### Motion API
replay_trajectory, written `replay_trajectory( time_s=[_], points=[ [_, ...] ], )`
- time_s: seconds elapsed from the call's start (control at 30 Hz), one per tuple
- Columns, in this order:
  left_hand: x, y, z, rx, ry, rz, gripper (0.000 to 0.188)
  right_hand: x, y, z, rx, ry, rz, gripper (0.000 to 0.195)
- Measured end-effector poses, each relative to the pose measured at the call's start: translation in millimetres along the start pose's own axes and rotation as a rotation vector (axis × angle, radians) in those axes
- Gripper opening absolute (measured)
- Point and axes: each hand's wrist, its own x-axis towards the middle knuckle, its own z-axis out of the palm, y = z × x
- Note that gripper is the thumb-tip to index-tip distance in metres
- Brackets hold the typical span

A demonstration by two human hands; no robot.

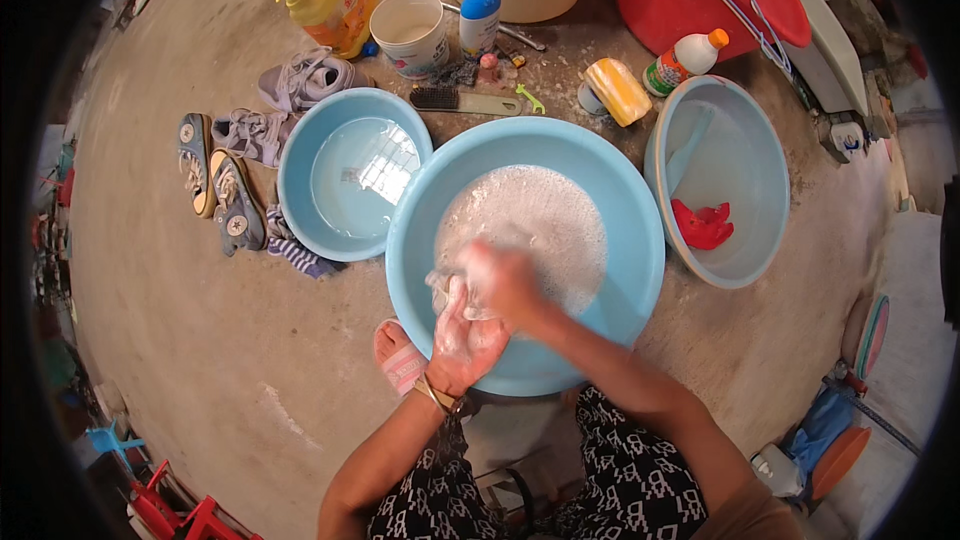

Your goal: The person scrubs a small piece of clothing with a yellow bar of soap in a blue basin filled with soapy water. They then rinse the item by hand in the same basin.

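Over the near left part of a large blue plastic basin [637,232] are both my hands, wet with suds. My left hand [469,337], palm up, holds a thin, wet, whitish cloth [442,292] that lies across its fingers. My right hand [502,277], blurred, is closed on the same cloth from above. Foamy water [540,217] covers the basin's bottom. A smaller blue basin [300,195] with clear water touches it on the left. On the right, a tilted pale basin [772,165] holds a red cloth [703,223].
Sneakers [240,199] and striped socks [304,256] lie at the left. Beyond the basins are a scrub brush [465,101], a yellow soap bar [619,90], a white bottle [684,62], a blue-capped can [480,21], a white bucket [409,34], a yellow jug [334,4] and a red tub [675,0].
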Motion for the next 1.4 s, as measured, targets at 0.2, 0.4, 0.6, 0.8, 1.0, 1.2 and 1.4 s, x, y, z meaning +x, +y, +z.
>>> replay_trajectory(
  time_s=[0.2, 0.4, 0.6, 0.8, 1.0, 1.2, 1.4],
  points=[
    [0, -6, 25, 0.021, -0.002, 0.014, 0.048, -8, 47, -9, 0.308, 0.245, 0.490, 0.020],
    [-4, 10, 24, -0.017, -0.028, 0.064, 0.049, -21, 46, -44, 0.867, -0.143, 0.974, 0.026],
    [-2, 11, 23, 0.018, -0.015, 0.075, 0.047, -11, 32, -51, 0.878, 0.163, 0.944, 0.029],
    [-3, 10, -3, 0.135, -0.016, 0.083, 0.045, -9, -17, -13, 0.247, 0.157, 0.061, 0.016],
    [1, -7, 22, 0.091, -0.019, 0.045, 0.041, 8, 26, -28, -0.124, 0.105, 0.214, 0.006],
    [1, -5, 13, 0.132, -0.023, 0.096, 0.036, -13, 23, -4, -0.267, 0.037, -0.059, 0.013],
    [0, 1, 1, 0.235, -0.097, 0.110, 0.038, 0, -24, -13, -0.134, 0.138, -0.139, 0.021]
  ],
)
